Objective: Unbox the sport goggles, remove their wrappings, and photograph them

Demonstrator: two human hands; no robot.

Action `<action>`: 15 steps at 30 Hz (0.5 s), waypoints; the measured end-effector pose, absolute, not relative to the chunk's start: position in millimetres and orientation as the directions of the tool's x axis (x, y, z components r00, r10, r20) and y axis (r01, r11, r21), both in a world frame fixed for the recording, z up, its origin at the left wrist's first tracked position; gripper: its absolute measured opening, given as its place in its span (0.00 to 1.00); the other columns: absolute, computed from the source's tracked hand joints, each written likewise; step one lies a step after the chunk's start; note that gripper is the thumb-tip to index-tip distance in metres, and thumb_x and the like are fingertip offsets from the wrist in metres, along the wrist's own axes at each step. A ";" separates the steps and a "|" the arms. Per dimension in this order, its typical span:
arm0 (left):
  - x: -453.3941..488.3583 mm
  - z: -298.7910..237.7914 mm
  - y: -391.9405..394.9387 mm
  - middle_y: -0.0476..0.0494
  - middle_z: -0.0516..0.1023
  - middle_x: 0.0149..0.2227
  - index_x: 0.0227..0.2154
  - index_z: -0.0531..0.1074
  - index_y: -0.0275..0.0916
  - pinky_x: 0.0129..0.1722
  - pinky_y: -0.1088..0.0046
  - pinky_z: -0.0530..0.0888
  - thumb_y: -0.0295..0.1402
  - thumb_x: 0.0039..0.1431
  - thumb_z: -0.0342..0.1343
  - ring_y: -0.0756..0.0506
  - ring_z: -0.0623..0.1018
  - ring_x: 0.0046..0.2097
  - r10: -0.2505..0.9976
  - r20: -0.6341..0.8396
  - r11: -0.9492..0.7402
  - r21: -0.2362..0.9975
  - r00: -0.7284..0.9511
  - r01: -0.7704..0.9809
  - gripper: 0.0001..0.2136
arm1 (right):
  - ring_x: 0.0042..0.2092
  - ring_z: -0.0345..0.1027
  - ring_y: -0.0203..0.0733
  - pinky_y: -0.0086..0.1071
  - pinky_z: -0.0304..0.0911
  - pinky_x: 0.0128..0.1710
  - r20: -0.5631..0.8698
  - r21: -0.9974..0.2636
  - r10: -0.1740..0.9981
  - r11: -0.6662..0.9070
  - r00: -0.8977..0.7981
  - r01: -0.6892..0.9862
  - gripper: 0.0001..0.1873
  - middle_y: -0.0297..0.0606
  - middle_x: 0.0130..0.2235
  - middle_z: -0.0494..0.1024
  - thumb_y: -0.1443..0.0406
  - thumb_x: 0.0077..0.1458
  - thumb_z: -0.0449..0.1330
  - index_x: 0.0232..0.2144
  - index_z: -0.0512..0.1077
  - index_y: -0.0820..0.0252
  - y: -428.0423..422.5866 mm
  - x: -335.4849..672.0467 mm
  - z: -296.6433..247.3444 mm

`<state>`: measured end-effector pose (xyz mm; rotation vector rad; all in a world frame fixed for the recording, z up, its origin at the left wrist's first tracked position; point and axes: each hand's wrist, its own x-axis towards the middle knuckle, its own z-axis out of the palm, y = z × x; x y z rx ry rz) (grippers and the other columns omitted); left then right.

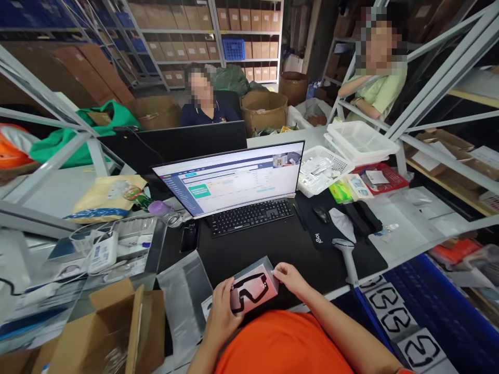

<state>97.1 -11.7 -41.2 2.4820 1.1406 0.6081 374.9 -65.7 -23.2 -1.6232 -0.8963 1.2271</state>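
Note:
A small grey and pink box with black goggles printed on it (pixel 255 291) is between my hands above the black desk mat. My left hand (pixel 224 311) grips its left end, thumb and fingers around it. At the opposite end, the fingers of my right hand (pixel 291 278) pinch the box's edge. Part of a white label (pixel 206 307) shows beside my left hand. Left of it lies a clear plastic bag (pixel 181 301). More boxes with the same goggles print (pixel 419 349) lie in a blue crate at the lower right.
A monitor (pixel 237 179) and keyboard (pixel 251 215) stand ahead. A barcode scanner (pixel 346 257) and mouse (pixel 322 214) are to the right, near a white basket (pixel 323 169). An open carton (pixel 152 327) sits at lower left. Two people are beyond the desk.

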 end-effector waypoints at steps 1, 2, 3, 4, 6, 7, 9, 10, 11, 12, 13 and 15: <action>97.0 -41.0 -11.0 0.32 0.65 0.58 0.65 0.52 0.39 0.59 0.50 0.70 0.31 0.52 0.59 0.34 0.69 0.60 0.777 0.220 -0.615 0.466 0.590 0.636 0.37 | 0.25 0.62 0.36 0.29 0.59 0.28 -0.321 -0.937 0.910 -0.345 0.261 0.048 0.14 0.29 0.22 0.68 0.56 0.52 0.62 0.22 0.66 0.57 -63.4 374.5 -25.3; 97.8 -40.9 -10.5 0.32 0.65 0.58 0.65 0.52 0.39 0.60 0.49 0.70 0.30 0.52 0.59 0.34 0.68 0.60 0.782 0.199 -0.606 0.462 0.590 0.648 0.38 | 0.26 0.63 0.36 0.29 0.59 0.29 -0.312 -0.937 0.908 -0.343 0.279 0.065 0.13 0.29 0.22 0.68 0.58 0.52 0.61 0.22 0.66 0.57 -61.0 374.3 -27.4; 99.5 -40.7 -10.0 0.33 0.65 0.58 0.65 0.51 0.40 0.60 0.50 0.69 0.30 0.51 0.59 0.34 0.68 0.60 0.791 0.171 -0.591 0.459 0.587 0.663 0.38 | 0.27 0.63 0.37 0.29 0.59 0.30 -0.300 -0.936 0.904 -0.340 0.304 0.087 0.11 0.29 0.23 0.69 0.60 0.52 0.61 0.22 0.66 0.57 -58.7 374.1 -29.5; 102.4 -40.1 -9.7 0.33 0.64 0.58 0.66 0.51 0.40 0.60 0.50 0.69 0.31 0.51 0.59 0.34 0.68 0.60 0.803 0.134 -0.571 0.456 0.581 0.683 0.39 | 0.28 0.63 0.37 0.30 0.60 0.32 -0.286 -0.934 0.898 -0.339 0.333 0.112 0.10 0.29 0.24 0.69 0.61 0.51 0.60 0.22 0.66 0.57 -56.4 374.1 -31.6; 111.2 -37.4 -8.9 0.34 0.64 0.58 0.65 0.51 0.41 0.60 0.52 0.69 0.31 0.49 0.61 0.33 0.67 0.61 0.828 0.038 -0.515 0.447 0.559 0.732 0.40 | 0.30 0.63 0.38 0.31 0.59 0.34 -0.258 -0.924 0.880 -0.346 0.400 0.166 0.09 0.29 0.24 0.69 0.64 0.51 0.58 0.21 0.65 0.56 -53.0 374.7 -36.2; 116.7 -35.2 -8.4 0.34 0.64 0.59 0.65 0.51 0.40 0.60 0.53 0.69 0.31 0.48 0.61 0.33 0.66 0.61 0.838 -0.021 -0.483 0.437 0.546 0.759 0.41 | 0.30 0.63 0.39 0.31 0.59 0.34 -0.246 -0.916 0.868 -0.354 0.432 0.190 0.09 0.30 0.24 0.69 0.64 0.51 0.58 0.21 0.64 0.56 -51.9 375.4 -38.7; 127.7 -29.8 -6.7 0.34 0.64 0.60 0.65 0.52 0.40 0.59 0.55 0.69 0.31 0.47 0.62 0.33 0.65 0.62 0.842 -0.127 -0.438 0.409 0.525 0.801 0.41 | 0.30 0.63 0.40 0.32 0.58 0.34 -0.230 -0.899 0.844 -0.375 0.484 0.227 0.10 0.30 0.23 0.68 0.65 0.51 0.56 0.20 0.62 0.55 -51.0 377.3 -43.5; 132.5 -27.1 -5.5 0.33 0.64 0.60 0.65 0.53 0.41 0.59 0.56 0.68 0.31 0.46 0.61 0.33 0.65 0.63 0.839 -0.163 -0.426 0.396 0.519 0.813 0.41 | 0.29 0.63 0.41 0.32 0.58 0.34 -0.223 -0.891 0.834 -0.384 0.504 0.242 0.10 0.31 0.23 0.69 0.65 0.51 0.55 0.19 0.61 0.55 -51.1 378.5 -45.8; 136.4 -24.6 -4.1 0.33 0.64 0.60 0.64 0.53 0.41 0.59 0.57 0.68 0.31 0.46 0.61 0.34 0.65 0.63 0.834 -0.189 -0.422 0.387 0.518 0.820 0.41 | 0.29 0.63 0.41 0.33 0.58 0.33 -0.218 -0.884 0.827 -0.392 0.519 0.254 0.11 0.32 0.23 0.69 0.64 0.50 0.55 0.19 0.61 0.54 -51.5 380.0 -48.0; 139.2 -22.5 -2.5 0.34 0.65 0.60 0.64 0.54 0.42 0.59 0.57 0.67 0.31 0.45 0.61 0.34 0.65 0.62 0.829 -0.206 -0.421 0.383 0.521 0.822 0.40 | 0.29 0.64 0.42 0.33 0.58 0.33 -0.212 -0.878 0.821 -0.398 0.530 0.264 0.11 0.32 0.23 0.69 0.64 0.50 0.55 0.19 0.61 0.54 -52.0 381.9 -50.2; 141.1 -20.8 -0.9 0.34 0.65 0.60 0.64 0.55 0.42 0.59 0.58 0.67 0.31 0.45 0.61 0.34 0.66 0.62 0.825 -0.216 -0.422 0.381 0.523 0.823 0.40 | 0.29 0.64 0.42 0.33 0.58 0.33 -0.208 -0.874 0.817 -0.402 0.538 0.274 0.10 0.33 0.23 0.70 0.63 0.50 0.55 0.18 0.61 0.54 -52.7 384.5 -52.1; 142.6 -18.4 1.9 0.34 0.65 0.60 0.64 0.55 0.42 0.58 0.59 0.68 0.31 0.44 0.61 0.34 0.66 0.61 0.820 -0.233 -0.420 0.375 0.522 0.827 0.41 | 0.30 0.65 0.43 0.33 0.59 0.33 -0.198 -0.867 0.808 -0.409 0.554 0.286 0.10 0.34 0.23 0.71 0.62 0.49 0.55 0.19 0.62 0.54 -53.9 393.0 -55.6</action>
